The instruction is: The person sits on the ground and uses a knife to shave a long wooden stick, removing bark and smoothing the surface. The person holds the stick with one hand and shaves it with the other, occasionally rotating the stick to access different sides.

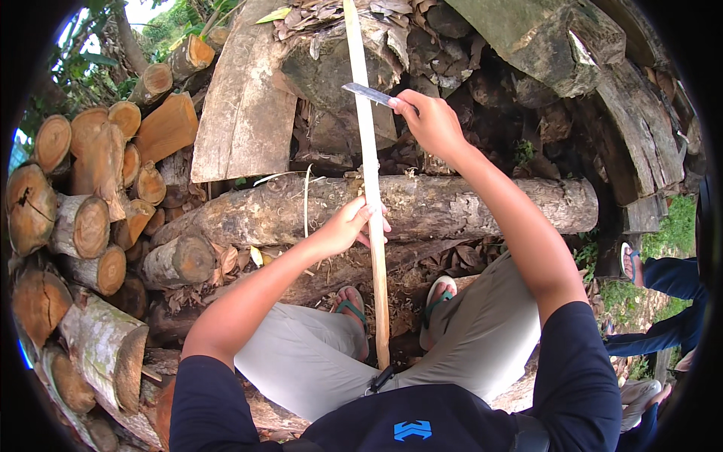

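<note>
A long, pale stripped wooden stick (367, 143) runs from my lap up past the top of the view, its near end browner than the rest. My left hand (351, 224) is closed around its middle, above the lying log. Farther up, my right hand (429, 120) grips a knife (369, 95) with a narrow grey blade. The blade lies across the stick, its tip out to the left; the handle is mostly hidden in my fingers. A thin peeled strip (307, 200) stands by the log, left of my left hand.
A thick log (467, 207) lies crosswise in front of my feet. Cut logs (83, 226) are stacked at left. A broad weathered plank (245, 98) leans at upper left, and heavy timbers (633, 120) fill the upper right. Other people's legs (670, 286) show at the right edge.
</note>
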Demonstrator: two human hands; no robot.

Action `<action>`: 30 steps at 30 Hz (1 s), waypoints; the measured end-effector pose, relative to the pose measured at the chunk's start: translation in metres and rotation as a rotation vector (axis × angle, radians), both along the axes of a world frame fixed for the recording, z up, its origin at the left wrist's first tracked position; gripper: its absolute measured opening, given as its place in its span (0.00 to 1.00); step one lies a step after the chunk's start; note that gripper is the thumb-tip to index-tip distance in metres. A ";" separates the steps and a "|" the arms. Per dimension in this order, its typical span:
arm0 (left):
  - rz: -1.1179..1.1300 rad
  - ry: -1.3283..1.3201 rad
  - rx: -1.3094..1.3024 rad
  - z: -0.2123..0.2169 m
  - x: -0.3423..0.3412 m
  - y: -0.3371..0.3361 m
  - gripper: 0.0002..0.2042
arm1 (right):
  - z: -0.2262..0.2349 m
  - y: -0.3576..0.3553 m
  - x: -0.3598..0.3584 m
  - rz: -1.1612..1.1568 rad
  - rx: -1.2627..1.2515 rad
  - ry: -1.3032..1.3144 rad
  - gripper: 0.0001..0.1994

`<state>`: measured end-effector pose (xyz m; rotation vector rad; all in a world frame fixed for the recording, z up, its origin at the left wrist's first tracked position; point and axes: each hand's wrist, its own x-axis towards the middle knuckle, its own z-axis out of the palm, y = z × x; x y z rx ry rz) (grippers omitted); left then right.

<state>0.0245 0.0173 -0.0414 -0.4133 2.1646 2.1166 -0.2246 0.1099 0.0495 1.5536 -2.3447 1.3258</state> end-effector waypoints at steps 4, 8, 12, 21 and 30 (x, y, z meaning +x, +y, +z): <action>-0.012 0.006 0.012 0.000 0.003 -0.002 0.22 | 0.000 -0.008 0.002 0.008 -0.031 0.024 0.14; -0.026 0.014 0.020 0.001 0.002 -0.002 0.23 | -0.006 -0.002 0.003 0.069 -0.036 0.116 0.13; -0.032 0.013 -0.003 0.003 0.000 -0.002 0.22 | 0.001 -0.001 -0.009 0.083 -0.017 0.083 0.13; -0.043 0.006 0.044 0.003 0.003 -0.002 0.23 | -0.003 -0.002 0.014 0.338 0.064 0.270 0.11; -0.049 0.019 0.008 0.002 0.002 -0.003 0.22 | -0.002 -0.004 0.007 0.189 0.045 0.163 0.11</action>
